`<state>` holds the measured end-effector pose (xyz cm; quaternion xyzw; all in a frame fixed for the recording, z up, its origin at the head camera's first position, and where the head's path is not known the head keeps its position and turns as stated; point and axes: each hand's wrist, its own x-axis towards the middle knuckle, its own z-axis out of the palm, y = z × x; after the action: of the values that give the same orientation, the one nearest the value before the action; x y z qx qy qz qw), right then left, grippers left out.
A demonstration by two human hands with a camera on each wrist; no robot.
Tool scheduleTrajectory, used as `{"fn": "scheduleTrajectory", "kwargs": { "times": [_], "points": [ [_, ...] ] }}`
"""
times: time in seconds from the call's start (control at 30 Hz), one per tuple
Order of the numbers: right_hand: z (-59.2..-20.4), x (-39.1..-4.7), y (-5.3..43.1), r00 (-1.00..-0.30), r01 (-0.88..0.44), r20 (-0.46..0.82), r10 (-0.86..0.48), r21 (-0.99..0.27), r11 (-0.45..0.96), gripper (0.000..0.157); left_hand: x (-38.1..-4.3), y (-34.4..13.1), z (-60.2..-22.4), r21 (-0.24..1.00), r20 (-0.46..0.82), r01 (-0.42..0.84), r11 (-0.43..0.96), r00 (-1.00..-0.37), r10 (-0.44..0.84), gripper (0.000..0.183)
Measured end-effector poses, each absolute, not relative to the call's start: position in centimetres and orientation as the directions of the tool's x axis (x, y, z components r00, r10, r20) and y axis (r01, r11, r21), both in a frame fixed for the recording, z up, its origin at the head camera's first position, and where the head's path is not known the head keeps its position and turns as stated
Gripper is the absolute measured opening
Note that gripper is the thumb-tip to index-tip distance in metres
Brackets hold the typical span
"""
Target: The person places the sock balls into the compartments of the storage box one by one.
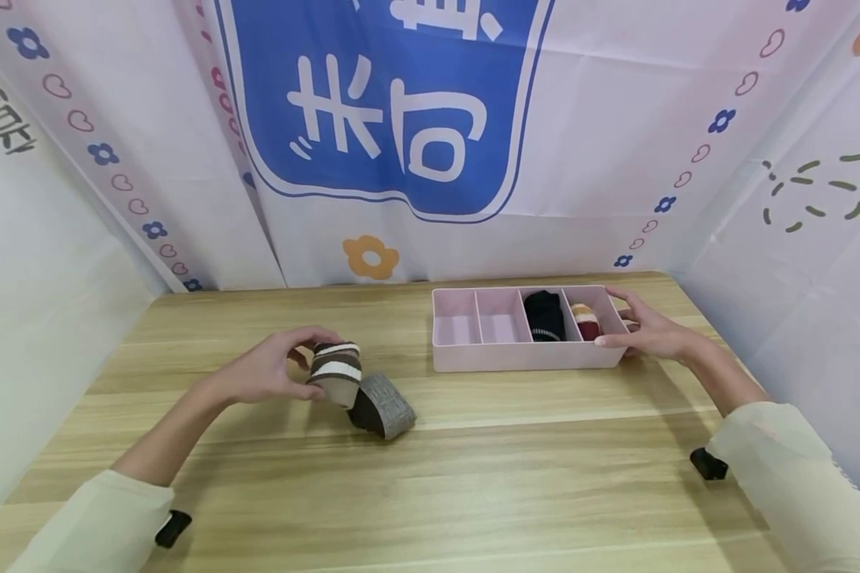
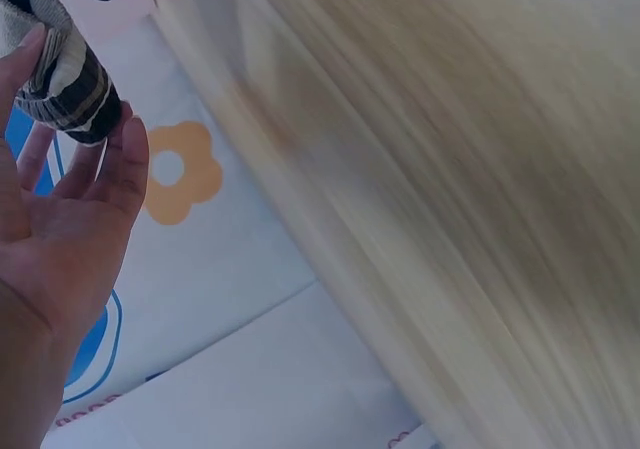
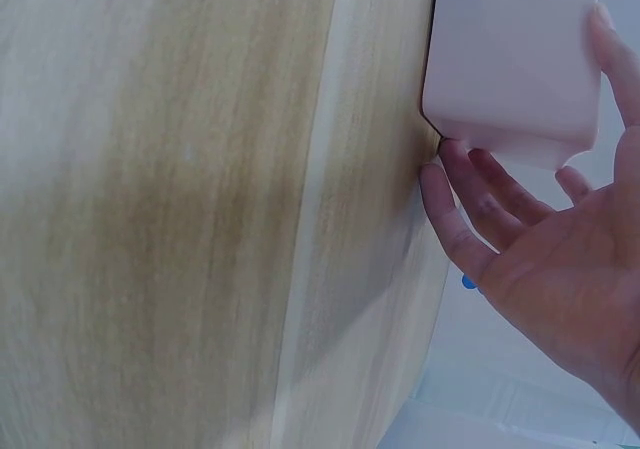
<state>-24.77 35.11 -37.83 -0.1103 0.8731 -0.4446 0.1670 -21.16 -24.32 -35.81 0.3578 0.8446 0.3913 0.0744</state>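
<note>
My left hand (image 1: 275, 368) grips a rolled pair of striped socks (image 1: 335, 374), brown, white and beige, between thumb and fingers; the roll (image 2: 68, 94) also shows in the left wrist view. Just beside it, partly overlapped, a grey and dark rolled pair of socks (image 1: 389, 407) lies on the table. My right hand (image 1: 652, 330) holds the right end of a pink divided storage box (image 1: 373, 358). In the right wrist view, the thumb is on one side of the box (image 3: 515, 59) and fingertips meet its end low by the table.
Inside the box, a black sock roll (image 1: 545, 314) occupies the third compartment from the left and a red, cream and yellow roll (image 1: 585, 321) the rightmost. The wooden table (image 1: 473, 485) meets a printed cloth backdrop (image 1: 573, 159) behind; cloth panels also stand left and right.
</note>
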Motion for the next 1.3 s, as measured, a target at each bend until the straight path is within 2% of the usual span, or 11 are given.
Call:
{"fn": "scheduleTrajectory", "kwargs": {
  "times": [1.3],
  "points": [
    [-37.9,-24.6,35.0,-0.918,-0.041,-0.195,-0.346,-0.819,0.572,0.106,-22.9,-19.2,-34.8,0.665,0.206,0.584,0.466,-0.743,0.637,0.069]
  ]
}}
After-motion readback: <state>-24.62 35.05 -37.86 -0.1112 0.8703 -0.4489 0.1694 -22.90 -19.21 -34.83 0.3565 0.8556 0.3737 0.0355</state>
